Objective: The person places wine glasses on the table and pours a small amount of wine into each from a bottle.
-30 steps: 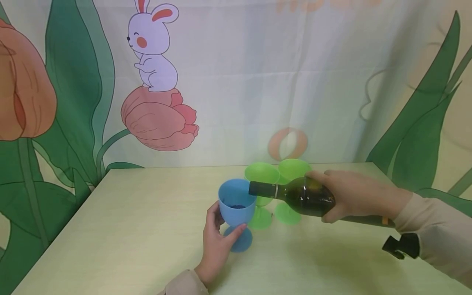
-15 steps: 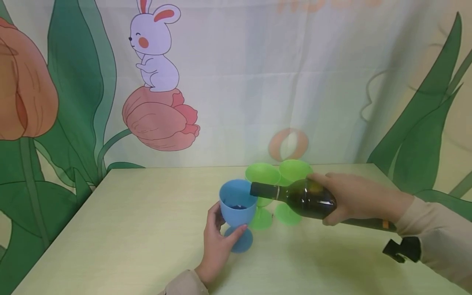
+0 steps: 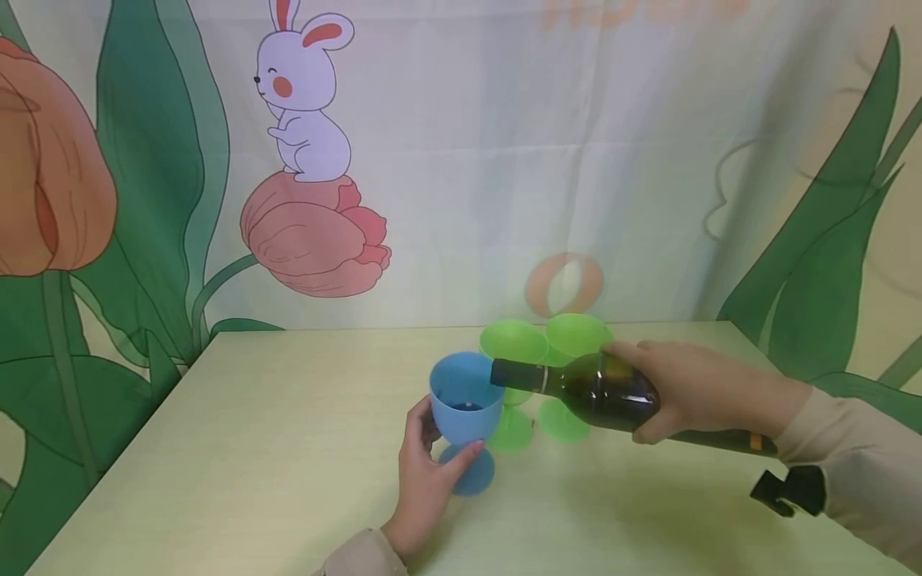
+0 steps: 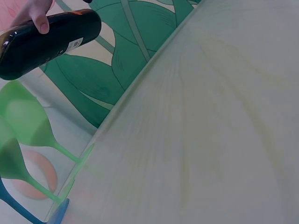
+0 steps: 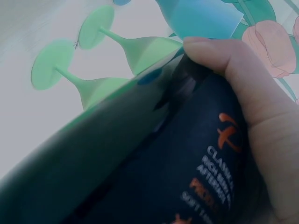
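A blue goblet (image 3: 467,424) with dark liquid in its bowl is gripped at the stem by my left hand (image 3: 428,480). Its foot is at the table's surface; whether it touches is hard to tell. My right hand (image 3: 691,392) grips a dark wine bottle (image 3: 605,392), tilted nearly level with its neck pointing left. The bottle's mouth lies at the goblet's right rim. In the right wrist view, the thumb and the bottle's black label (image 5: 210,154) fill much of the picture. The left hand is out of sight in the left wrist view, where the bottle (image 4: 56,39) hangs upper left.
Two green goblets (image 3: 513,340) (image 3: 576,332) stand upright behind the bottle, partly hidden by it. The pale table (image 3: 252,464) ends at a printed curtain (image 3: 461,160) with a rabbit and tulips. A black wrist mount (image 3: 788,490) sticks out from the right sleeve.
Both hands keep their hold, and the bottle stays tilted at the blue goblet's rim. The whole head view has shifted slightly downward and right; little else differs.
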`<action>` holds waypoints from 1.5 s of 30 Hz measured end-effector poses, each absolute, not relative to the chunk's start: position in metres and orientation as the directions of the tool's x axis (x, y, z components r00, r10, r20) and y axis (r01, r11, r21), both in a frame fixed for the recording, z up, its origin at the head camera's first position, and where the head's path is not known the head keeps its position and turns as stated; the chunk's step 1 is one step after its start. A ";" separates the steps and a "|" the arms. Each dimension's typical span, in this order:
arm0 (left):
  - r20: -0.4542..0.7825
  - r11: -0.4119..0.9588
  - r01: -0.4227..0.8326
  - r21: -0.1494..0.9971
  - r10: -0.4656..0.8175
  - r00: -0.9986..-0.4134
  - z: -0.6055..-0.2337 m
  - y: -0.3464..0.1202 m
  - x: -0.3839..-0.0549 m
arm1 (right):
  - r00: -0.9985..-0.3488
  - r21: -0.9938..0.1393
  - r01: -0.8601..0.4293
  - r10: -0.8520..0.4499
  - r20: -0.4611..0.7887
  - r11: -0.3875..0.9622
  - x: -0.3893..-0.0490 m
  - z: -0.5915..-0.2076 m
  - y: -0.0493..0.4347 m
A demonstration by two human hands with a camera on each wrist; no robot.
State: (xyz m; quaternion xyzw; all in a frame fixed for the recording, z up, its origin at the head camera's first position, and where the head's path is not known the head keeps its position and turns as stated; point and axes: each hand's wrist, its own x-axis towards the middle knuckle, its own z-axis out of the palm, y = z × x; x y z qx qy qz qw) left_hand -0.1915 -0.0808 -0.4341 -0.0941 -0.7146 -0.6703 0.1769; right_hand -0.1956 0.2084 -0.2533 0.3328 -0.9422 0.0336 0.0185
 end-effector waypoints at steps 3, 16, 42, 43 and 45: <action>0.371 0.085 0.363 0.928 -0.101 -0.923 -0.434 -0.081 -0.191 | -0.785 -0.048 -0.620 -0.618 0.046 0.783 -0.196 -0.253 0.209; 0.360 0.085 0.352 0.932 -0.099 -0.928 -0.433 -0.081 -0.191 | -0.790 -0.066 -0.613 -0.612 0.037 0.787 -0.195 -0.253 0.212; 0.369 0.102 0.359 0.928 -0.106 -0.924 -0.434 -0.081 -0.191 | -0.801 -0.096 -0.597 -0.599 0.020 0.796 -0.192 -0.258 0.216; 0.369 0.102 0.359 0.928 -0.107 -0.923 -0.434 -0.081 -0.191 | -0.799 -0.105 -0.600 -0.601 0.021 0.793 -0.192 -0.259 0.217; 0.370 0.106 0.359 0.927 -0.110 -0.923 -0.435 -0.081 -0.191 | -0.800 -0.116 -0.598 -0.600 0.019 0.793 -0.191 -0.259 0.217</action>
